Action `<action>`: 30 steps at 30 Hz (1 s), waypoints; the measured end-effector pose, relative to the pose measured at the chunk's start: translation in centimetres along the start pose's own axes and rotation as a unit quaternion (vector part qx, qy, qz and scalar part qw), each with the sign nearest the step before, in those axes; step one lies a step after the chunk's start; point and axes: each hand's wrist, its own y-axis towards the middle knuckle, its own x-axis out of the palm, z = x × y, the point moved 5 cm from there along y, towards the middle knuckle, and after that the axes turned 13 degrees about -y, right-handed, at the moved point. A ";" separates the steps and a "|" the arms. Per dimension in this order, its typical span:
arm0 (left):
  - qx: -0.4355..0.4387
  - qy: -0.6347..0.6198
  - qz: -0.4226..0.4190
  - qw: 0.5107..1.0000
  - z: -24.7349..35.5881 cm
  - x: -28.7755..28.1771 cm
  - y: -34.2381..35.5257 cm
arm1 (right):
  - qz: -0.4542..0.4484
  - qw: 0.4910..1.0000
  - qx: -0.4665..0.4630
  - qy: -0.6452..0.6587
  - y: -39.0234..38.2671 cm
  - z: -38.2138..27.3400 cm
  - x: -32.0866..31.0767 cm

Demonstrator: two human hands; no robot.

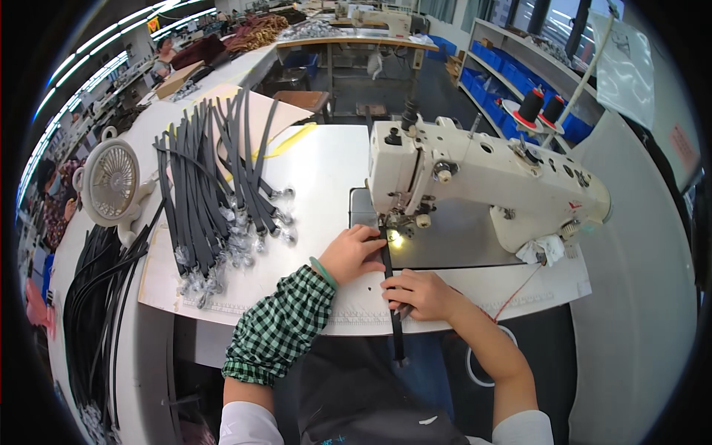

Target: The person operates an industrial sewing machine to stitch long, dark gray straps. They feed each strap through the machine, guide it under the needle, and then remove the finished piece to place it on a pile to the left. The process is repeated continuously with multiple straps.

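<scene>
A narrow black strap [397,343] runs from under the needle of a white sewing machine [467,159] toward me and hangs over the table's front edge. Close to the presser foot, my left hand [354,254] grips the strap's left side with bent fingers. My right hand [419,294] is closed round the strap nearer the edge; something small and dark shows beneath its fingers, too hidden to name. Left of my hands lies a pile of black straps [194,196], their near ends carrying metal-looking hardware in clear plastic [233,241]. The machine's lamp lights the stitching spot.
A small white fan [111,182] stands at the left, above more black straps [96,297] hanging down. Black thread spools [530,107] stand behind the machine. Shelves with blue bins [504,70] line the far right. A red thread [517,293] trails over the table's front right.
</scene>
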 end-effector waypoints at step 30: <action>-0.010 0.005 -0.010 1.000 0.1 0.1 -0.1 | -0.001 1.000 0.002 -0.006 -0.1 0.0 0.0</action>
